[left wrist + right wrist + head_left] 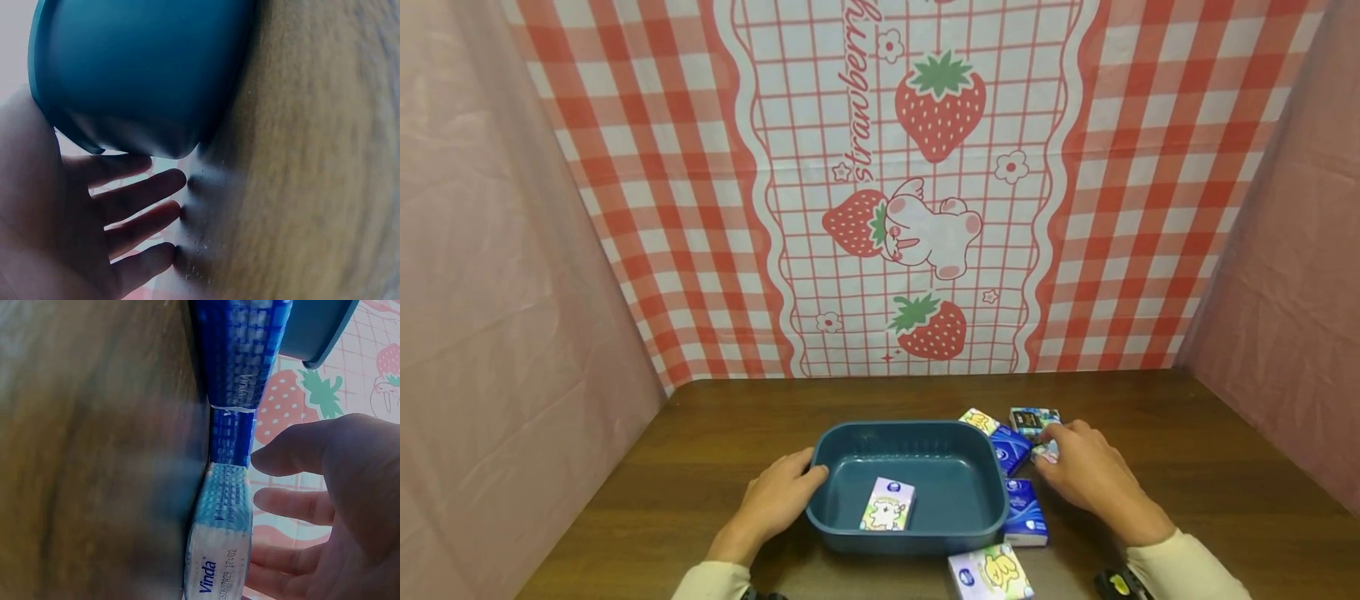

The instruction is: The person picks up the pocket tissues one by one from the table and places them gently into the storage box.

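On the table a dark teal plastic basin (917,546) holds one pale tissue pack (887,504) with a white cartoon figure. At its left end, my left hand (778,492) has the thumb over the rim and the other fingers spread outside, low by the wall. My right hand (1093,471) is over a small light tissue pack (1047,452), fingertips right at its upper face and mostly covering it in the head view. From the right wrist, that teal-and-white pack (219,550) lies flat, in line with blue packs (240,356); the thumb and fingers are extended.
Right of the basin lie two blue tissue packs (1024,510), a yellow-patterned pack (979,419) and a dark patterned pack (1033,421). Another cartoon pack (992,573) is at the basin's front right corner. A strawberry-print cloth (917,233) hangs behind the table.
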Available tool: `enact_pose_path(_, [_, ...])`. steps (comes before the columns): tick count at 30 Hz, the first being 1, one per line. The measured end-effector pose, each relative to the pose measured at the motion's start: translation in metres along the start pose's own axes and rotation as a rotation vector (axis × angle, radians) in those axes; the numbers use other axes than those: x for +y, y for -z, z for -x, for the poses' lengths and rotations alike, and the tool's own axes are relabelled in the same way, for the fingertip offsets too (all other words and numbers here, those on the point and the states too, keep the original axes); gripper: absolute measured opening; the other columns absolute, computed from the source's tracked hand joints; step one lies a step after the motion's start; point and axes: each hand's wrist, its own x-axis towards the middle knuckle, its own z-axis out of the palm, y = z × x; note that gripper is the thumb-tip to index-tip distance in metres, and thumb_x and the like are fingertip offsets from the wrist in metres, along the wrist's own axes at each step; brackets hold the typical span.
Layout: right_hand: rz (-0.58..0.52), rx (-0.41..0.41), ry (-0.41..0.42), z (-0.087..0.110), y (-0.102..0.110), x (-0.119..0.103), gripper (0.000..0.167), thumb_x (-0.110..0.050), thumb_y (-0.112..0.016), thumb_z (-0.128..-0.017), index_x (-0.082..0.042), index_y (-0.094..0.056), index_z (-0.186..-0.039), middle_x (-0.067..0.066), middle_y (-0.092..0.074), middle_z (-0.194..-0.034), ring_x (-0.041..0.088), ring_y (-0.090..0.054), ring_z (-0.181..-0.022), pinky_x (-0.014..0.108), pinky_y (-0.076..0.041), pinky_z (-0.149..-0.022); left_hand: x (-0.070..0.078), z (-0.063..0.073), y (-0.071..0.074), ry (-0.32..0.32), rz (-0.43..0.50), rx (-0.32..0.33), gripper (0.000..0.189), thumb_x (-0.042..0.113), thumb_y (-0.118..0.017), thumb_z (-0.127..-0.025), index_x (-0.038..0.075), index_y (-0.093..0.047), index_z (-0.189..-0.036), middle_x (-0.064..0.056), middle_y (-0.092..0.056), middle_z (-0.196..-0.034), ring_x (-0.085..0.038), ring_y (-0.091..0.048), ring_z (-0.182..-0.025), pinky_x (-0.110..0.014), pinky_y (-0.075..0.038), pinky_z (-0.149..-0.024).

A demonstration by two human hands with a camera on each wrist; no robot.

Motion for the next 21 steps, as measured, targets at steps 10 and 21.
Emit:
enact_pose_path(10, [0.006,-0.069,-0.062,-0.0008,0.0033,0.0022,0.045,-0.027,-0.072,-0.085,-0.001,-0.063,-0.121,0.029,-0.054,-0.112,0.043,-0.059,-0.093,0.068,-0.048,-0.081,-0.0003,-0.0047,-0.0024,0.013,0.024,0.026,0.058,0.036,-0.056,-0.094,0.038,-0.044,-0.151,0.0,-0.058,-0.141,-0.034,-0.056,-0.124,-0.068,-0.04,-0.094])
enact_pose_path(21, [0.024,-0.055,-0.039,0.0014,0.0031,0.0032,0.043,-0.025,-0.073,-0.085,-0.001,-0.063,-0.12,0.026,-0.056,-0.107,0.042,-0.061,-0.09,0.066,-0.05,-0.077,0.0002,-0.005,-0.003,0.016,0.017,0.025,0.058,0.036,-0.056,-0.095,0.045,-0.042,-0.15,-0.005,-0.057,-0.143,-0.034,-0.055,-0.126,-0.068,-0.04,-0.095])
